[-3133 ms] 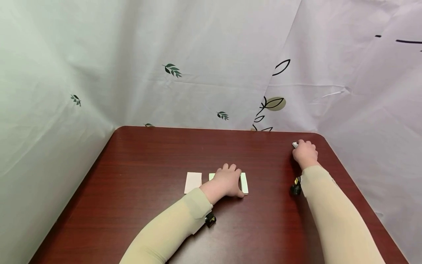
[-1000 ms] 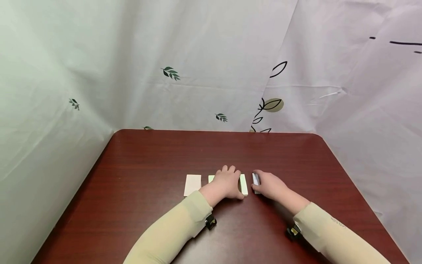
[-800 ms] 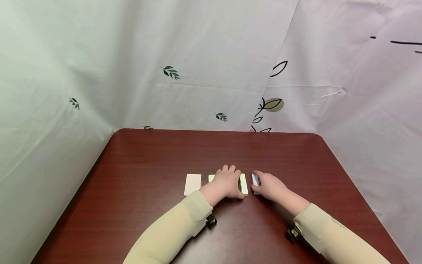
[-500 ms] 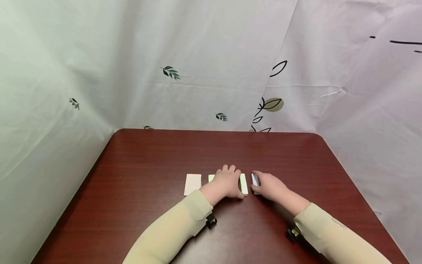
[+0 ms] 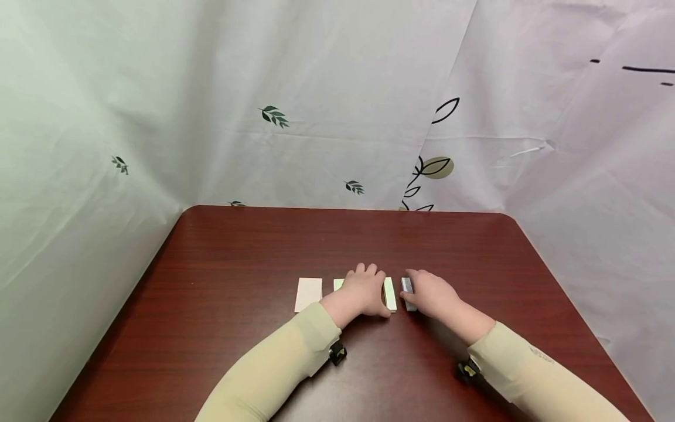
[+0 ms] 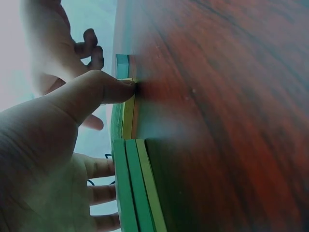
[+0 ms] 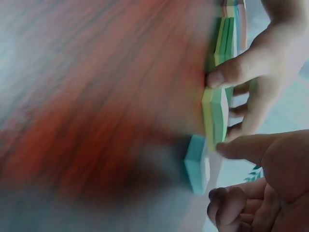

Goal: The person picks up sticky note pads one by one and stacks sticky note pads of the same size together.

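Observation:
My left hand (image 5: 361, 290) holds a small stack of green and yellow sticky note pads (image 5: 390, 295) on the table, thumb at its near edge and index finger toward the far one. Part of that stack is hidden under the hand. Just right of it lies a blue sticky note pad (image 7: 195, 164), apart from the stack by a narrow gap. Beside this blue pad is my right hand (image 5: 435, 293), its thumb above the pad and its fingers loosely bent (image 7: 227, 208) with nothing between them.
Left of the left hand, a layered green stack (image 6: 137, 183) sits partly covered, with a pale pink-topped stack (image 5: 308, 295) farther left. Everything rests on a dark red wooden table (image 5: 237, 252). White leaf-printed cloth (image 5: 316, 146) hangs behind and at both sides.
My right hand brought the blue sticky note pad from the table's far right corner to beside the stack, then loosened its fingers from it. The left hand stayed put.

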The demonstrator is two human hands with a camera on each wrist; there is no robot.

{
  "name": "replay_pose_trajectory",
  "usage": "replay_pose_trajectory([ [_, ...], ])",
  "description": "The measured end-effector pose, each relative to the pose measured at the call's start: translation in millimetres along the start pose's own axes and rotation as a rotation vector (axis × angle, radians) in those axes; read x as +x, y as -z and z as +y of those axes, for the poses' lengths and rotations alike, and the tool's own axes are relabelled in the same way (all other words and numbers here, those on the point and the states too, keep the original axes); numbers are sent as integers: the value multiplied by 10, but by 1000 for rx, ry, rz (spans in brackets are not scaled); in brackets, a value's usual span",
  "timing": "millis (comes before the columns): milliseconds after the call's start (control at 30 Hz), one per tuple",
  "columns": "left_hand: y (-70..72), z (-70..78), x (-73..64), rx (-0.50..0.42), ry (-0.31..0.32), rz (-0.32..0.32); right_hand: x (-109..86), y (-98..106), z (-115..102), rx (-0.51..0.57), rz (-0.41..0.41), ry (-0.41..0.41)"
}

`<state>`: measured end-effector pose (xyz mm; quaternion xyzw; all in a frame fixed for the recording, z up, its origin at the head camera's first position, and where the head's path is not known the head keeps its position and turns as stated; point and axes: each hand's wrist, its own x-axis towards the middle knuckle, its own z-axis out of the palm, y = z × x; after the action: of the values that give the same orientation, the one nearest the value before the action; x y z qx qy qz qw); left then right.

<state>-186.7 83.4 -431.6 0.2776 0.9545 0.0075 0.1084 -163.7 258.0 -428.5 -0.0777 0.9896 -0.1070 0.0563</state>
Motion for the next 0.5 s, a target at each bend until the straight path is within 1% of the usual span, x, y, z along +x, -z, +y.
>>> replay_pose_trajectory([
  [233, -2, 3, 4, -1, 4, -20, 51, 4, -103, -37, -20, -32],
  [500, 12, 8, -1, 4, 12, -31, 121, -8, -111, -58, -59, -55],
])
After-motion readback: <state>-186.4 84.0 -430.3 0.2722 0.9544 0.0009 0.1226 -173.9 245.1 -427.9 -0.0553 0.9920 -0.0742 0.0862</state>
